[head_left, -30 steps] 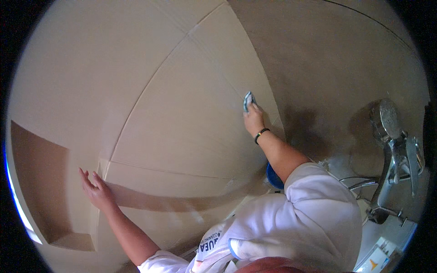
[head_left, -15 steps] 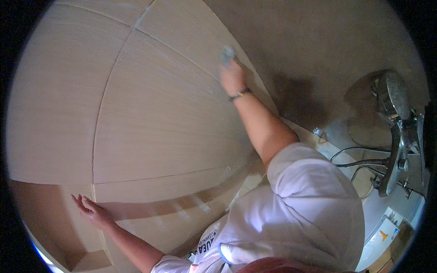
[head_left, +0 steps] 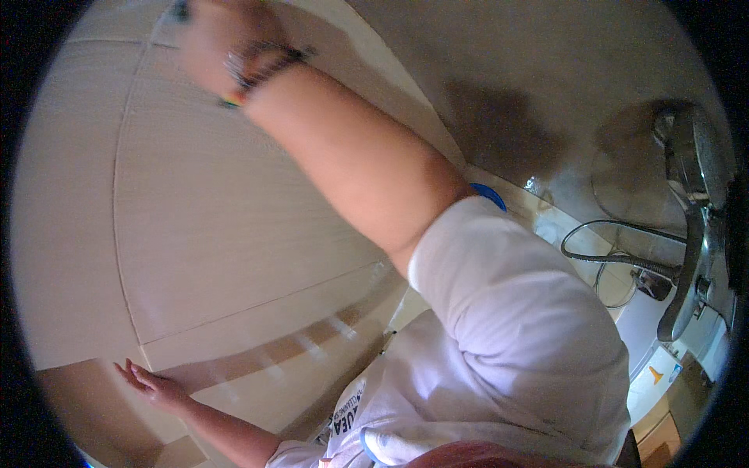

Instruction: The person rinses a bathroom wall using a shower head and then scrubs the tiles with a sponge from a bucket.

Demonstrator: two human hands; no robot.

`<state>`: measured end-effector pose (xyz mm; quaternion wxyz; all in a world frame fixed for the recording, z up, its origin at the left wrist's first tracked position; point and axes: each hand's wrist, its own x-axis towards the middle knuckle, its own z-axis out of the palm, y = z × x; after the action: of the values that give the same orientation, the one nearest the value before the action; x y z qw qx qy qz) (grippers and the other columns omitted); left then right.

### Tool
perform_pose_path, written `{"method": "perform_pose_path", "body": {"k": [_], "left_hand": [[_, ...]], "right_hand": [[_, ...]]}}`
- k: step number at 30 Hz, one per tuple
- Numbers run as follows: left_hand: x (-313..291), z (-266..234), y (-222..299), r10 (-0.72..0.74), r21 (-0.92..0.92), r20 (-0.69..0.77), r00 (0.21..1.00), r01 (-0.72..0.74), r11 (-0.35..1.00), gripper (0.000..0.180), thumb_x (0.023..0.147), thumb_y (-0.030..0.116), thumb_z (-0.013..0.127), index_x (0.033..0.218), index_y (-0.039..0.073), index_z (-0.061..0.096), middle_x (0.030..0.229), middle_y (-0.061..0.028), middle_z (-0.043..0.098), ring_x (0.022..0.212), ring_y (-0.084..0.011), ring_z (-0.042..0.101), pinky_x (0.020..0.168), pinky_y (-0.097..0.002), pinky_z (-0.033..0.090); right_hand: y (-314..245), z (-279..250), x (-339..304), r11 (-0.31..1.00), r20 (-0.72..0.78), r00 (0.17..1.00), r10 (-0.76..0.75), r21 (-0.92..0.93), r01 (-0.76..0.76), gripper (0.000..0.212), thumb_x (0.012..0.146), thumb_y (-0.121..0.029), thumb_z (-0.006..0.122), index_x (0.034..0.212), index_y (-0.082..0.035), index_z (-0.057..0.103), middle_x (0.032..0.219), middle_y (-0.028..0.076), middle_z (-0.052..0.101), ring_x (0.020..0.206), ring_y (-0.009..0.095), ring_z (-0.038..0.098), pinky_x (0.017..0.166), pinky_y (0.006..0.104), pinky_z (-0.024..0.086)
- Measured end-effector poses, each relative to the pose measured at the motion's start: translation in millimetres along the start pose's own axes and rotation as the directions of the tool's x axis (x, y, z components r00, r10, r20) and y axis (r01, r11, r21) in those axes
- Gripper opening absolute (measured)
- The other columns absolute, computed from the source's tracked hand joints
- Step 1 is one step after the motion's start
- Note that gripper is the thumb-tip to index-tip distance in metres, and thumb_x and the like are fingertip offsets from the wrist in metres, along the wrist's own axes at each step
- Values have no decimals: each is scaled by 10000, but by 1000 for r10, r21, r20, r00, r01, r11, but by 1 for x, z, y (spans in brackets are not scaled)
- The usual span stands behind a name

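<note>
My right hand [head_left: 230, 43] is reaching across to the upper left, smeared by motion and dark bands at its wrist. It is closed on a small greenish thing [head_left: 181, 10], a pad or cloth whose kind I cannot make out, held at the beige tiled wall [head_left: 234, 210]. White streaks, like suds, show faintly on the tiles. Lower left, my left hand [head_left: 152, 388] has its fingers stretched out with nothing in them, close to the corner of a recessed niche [head_left: 86, 398]; whether it touches the wall is unclear.
A chrome shower head [head_left: 694, 152] and mixer tap with a looping hose [head_left: 605, 257] stick out from the darker wall [head_left: 546, 62] on the right. A blue rounded thing [head_left: 490, 196] shows behind my right arm. White fixtures [head_left: 655, 382] are at the lower right.
My right hand has swept from the upper middle to the upper left along the tiles, still holding the greenish thing. My left hand stays near the niche corner. The view has shifted slightly.
</note>
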<state>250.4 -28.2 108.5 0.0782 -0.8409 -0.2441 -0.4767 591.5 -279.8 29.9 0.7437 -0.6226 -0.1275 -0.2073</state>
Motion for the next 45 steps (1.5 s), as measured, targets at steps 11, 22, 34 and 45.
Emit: {"method": "perform_pose_path", "body": {"k": [11,22,34,45], "left_hand": [[-2,-4,-6,-6,45,61,998,3,999,443,861,326,292,1224,73,294,1120,-150,439,1034,-231,415,890,-299,296],[-2,-7,-8,-41,5,51,998,41,999,429,864,309,301,1217,65,300,1114,-163,439,1055,-237,402,904,-302,296],[-3,0,-2,20,94,51,999,-25,995,433,858,312,310,1212,61,311,1114,-141,444,1040,-238,409,889,-318,294],[0,-12,-14,16,-34,14,1000,-16,999,459,849,351,311,1208,66,317,1121,-122,439,1080,-232,357,945,-333,212]], "right_hand": [[276,-16,-136,619,-213,594,775,441,-650,227,742,-79,446,950,-16,511,759,112,562,628,197,533,591,322,441],[98,18,-139,983,99,995,-16,-183,34,199,666,-103,497,832,7,507,815,202,521,754,333,519,635,410,430],[77,24,-132,986,91,982,-165,-23,167,178,647,-68,486,801,21,487,730,197,507,651,332,510,595,396,419],[305,-39,-187,622,-186,609,771,15,-783,161,735,-111,459,843,-7,517,703,138,552,648,252,555,553,344,430]]}}
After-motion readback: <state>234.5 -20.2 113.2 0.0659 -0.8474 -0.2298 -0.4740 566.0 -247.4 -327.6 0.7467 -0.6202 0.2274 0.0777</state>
